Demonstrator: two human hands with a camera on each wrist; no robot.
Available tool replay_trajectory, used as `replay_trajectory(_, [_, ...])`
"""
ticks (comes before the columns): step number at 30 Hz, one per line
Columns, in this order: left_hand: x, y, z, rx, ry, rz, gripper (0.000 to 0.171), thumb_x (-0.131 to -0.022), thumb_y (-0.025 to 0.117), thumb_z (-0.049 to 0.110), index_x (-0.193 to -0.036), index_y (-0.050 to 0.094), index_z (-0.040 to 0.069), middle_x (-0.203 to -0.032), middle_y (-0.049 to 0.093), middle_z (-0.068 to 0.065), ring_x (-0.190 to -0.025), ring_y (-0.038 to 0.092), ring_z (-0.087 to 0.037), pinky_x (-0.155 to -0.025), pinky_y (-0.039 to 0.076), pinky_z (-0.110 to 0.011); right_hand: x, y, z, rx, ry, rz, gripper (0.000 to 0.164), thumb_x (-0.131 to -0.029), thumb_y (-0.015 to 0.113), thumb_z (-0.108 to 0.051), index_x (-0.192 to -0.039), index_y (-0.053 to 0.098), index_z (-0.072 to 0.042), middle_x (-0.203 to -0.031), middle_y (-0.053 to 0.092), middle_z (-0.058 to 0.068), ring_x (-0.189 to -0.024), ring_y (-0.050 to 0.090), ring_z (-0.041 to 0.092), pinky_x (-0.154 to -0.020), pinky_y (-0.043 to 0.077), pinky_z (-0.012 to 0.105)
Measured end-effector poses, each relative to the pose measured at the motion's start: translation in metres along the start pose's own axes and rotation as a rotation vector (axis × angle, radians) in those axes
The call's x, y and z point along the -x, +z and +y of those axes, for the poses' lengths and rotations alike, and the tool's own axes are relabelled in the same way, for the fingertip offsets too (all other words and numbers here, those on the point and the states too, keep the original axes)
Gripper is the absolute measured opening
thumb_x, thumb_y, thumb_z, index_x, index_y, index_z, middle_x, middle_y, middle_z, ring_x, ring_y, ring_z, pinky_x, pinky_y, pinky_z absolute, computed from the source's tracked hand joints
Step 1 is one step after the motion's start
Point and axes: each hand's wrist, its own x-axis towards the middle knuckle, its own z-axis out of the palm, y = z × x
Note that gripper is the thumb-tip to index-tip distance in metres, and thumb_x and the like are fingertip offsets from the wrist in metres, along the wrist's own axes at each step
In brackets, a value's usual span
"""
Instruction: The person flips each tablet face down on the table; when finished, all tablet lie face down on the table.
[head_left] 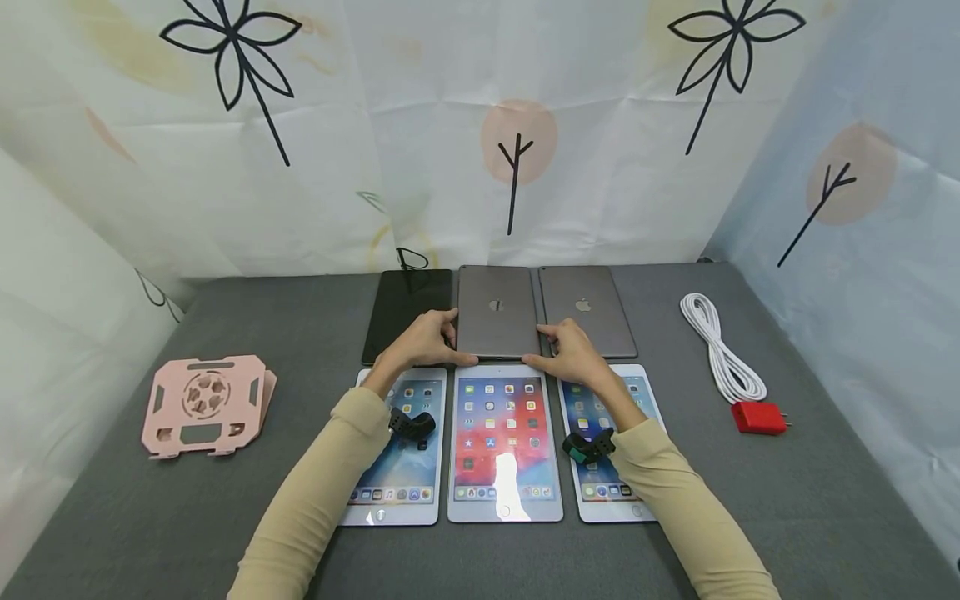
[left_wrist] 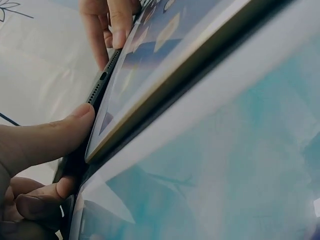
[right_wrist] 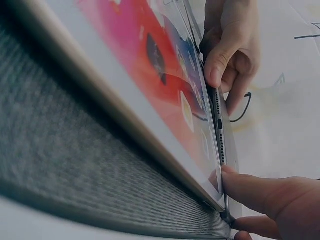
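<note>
A grey tablet (head_left: 497,287) lies back side up in the middle of the far row. At its near left corner my left hand (head_left: 427,340) holds on, thumb against the near edge and forefinger along the side. My right hand (head_left: 572,354) grips the near right corner the same way. Both wrist views show the grey tablet's edge (right_wrist: 220,122) with its port and speaker holes between the two thumbs. Directly in front of it lies a white tablet (head_left: 506,433), its screen lit with app icons.
A black-screened tablet (head_left: 408,304) and another grey tablet (head_left: 588,308) flank the middle one. Lit white tablets (head_left: 397,479) (head_left: 603,487) lie under my forearms. A pink folding stand (head_left: 206,396) sits left; a coiled white cable (head_left: 720,350) and red charger (head_left: 759,417) lie right.
</note>
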Motion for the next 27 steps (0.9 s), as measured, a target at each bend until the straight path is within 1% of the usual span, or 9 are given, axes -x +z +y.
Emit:
replay_trajectory(2, [-0.0009, -0.0004, 0.0004, -0.012, 0.006, -0.006, 0.093, -0.080, 0.088, 0.032, -0.150, 0.042, -0.009, -0.067, 0.061, 0.002, -0.056, 0.039, -0.009, -0.078, 0.043, -0.030, -0.0005, 0.0003, 0.0002, 0.000, 0.005, 0.001, 0.068, -0.093, 0.075, -0.026, -0.147, 0.050, 0.007, -0.123, 0.052, 0.029, -0.095, 0.048, 0.029, -0.081, 0.041, 0.040])
replay_trajectory(8, [-0.0029, -0.0007, 0.0025, -0.031, 0.018, -0.027, 0.081, -0.083, 0.086, 0.032, -0.142, 0.050, -0.010, -0.054, 0.053, 0.006, -0.049, 0.039, -0.006, -0.075, 0.045, -0.028, -0.0016, 0.0011, 0.0003, -0.010, 0.013, 0.001, 0.068, -0.093, 0.075, -0.026, -0.147, 0.049, 0.007, -0.123, 0.052, 0.029, -0.095, 0.048, 0.029, -0.080, 0.041, 0.040])
replay_trajectory(9, [-0.0034, -0.0006, 0.0030, -0.033, 0.019, -0.029, 0.074, -0.083, 0.086, 0.032, -0.136, 0.055, -0.009, -0.053, 0.052, 0.005, -0.049, 0.039, -0.006, -0.078, 0.046, -0.028, -0.0017, 0.0011, 0.0003, -0.013, 0.016, 0.002, 0.068, -0.093, 0.075, -0.026, -0.147, 0.049, 0.007, -0.123, 0.052, 0.029, -0.095, 0.048, 0.029, -0.080, 0.041, 0.040])
replay_trajectory(11, [-0.0045, -0.0003, 0.0038, -0.037, 0.014, -0.028, 0.056, -0.082, 0.087, 0.032, -0.115, 0.065, -0.006, -0.054, 0.055, 0.005, -0.049, 0.040, -0.006, -0.084, 0.048, -0.030, -0.0016, 0.0012, 0.0001, -0.021, 0.022, 0.004, 0.068, -0.093, 0.076, -0.025, -0.147, 0.049, 0.007, -0.123, 0.051, 0.029, -0.094, 0.047, 0.029, -0.079, 0.040, 0.040])
replay_trajectory(13, [-0.0055, 0.0002, 0.0045, -0.040, 0.004, -0.027, 0.043, -0.080, 0.088, 0.033, -0.095, 0.066, -0.001, -0.056, 0.057, 0.004, -0.050, 0.041, -0.006, -0.089, 0.049, -0.032, -0.0016, 0.0015, 0.0001, -0.027, 0.023, 0.007, 0.068, -0.092, 0.076, -0.024, -0.146, 0.049, 0.007, -0.124, 0.051, 0.030, -0.094, 0.047, 0.029, -0.079, 0.040, 0.039])
replay_trajectory(15, [-0.0063, 0.0003, 0.0051, -0.037, -0.010, -0.026, 0.040, -0.078, 0.090, 0.033, -0.081, 0.062, 0.004, -0.057, 0.059, 0.002, -0.050, 0.040, -0.007, -0.089, 0.049, -0.033, -0.0015, 0.0019, 0.0002, -0.034, 0.021, 0.012, 0.067, -0.092, 0.076, -0.024, -0.146, 0.050, 0.008, -0.123, 0.052, 0.030, -0.095, 0.048, 0.029, -0.078, 0.040, 0.039])
replay_trajectory(17, [-0.0071, 0.0004, 0.0052, -0.037, -0.020, -0.027, 0.042, -0.078, 0.090, 0.034, -0.074, 0.058, 0.008, -0.057, 0.059, 0.001, -0.049, 0.037, -0.007, -0.084, 0.049, -0.031, -0.0012, 0.0021, 0.0007, -0.036, 0.014, 0.016, 0.067, -0.092, 0.076, -0.024, -0.145, 0.050, 0.008, -0.123, 0.052, 0.031, -0.097, 0.050, 0.031, -0.078, 0.040, 0.039])
replay_trajectory(21, [-0.0071, -0.0002, 0.0049, -0.029, -0.026, -0.033, 0.045, -0.078, 0.090, 0.035, -0.069, 0.053, 0.009, -0.053, 0.054, 0.002, -0.047, 0.031, -0.007, -0.070, 0.043, -0.027, -0.0003, 0.0025, 0.0010, -0.038, 0.001, 0.025, 0.066, -0.092, 0.077, -0.023, -0.144, 0.051, 0.009, -0.121, 0.052, 0.030, -0.103, 0.052, 0.035, -0.078, 0.042, 0.039])
replay_trajectory(27, [-0.0065, -0.0014, 0.0051, -0.005, -0.015, -0.040, 0.043, -0.079, 0.090, 0.032, -0.070, 0.055, 0.008, -0.049, 0.047, 0.005, -0.046, 0.029, -0.007, -0.073, 0.042, -0.026, 0.0007, 0.0015, -0.0004, -0.061, 0.000, 0.026, 0.066, -0.091, 0.077, -0.021, -0.143, 0.051, 0.010, -0.120, 0.052, 0.030, -0.094, 0.047, 0.030, -0.075, 0.040, 0.036])
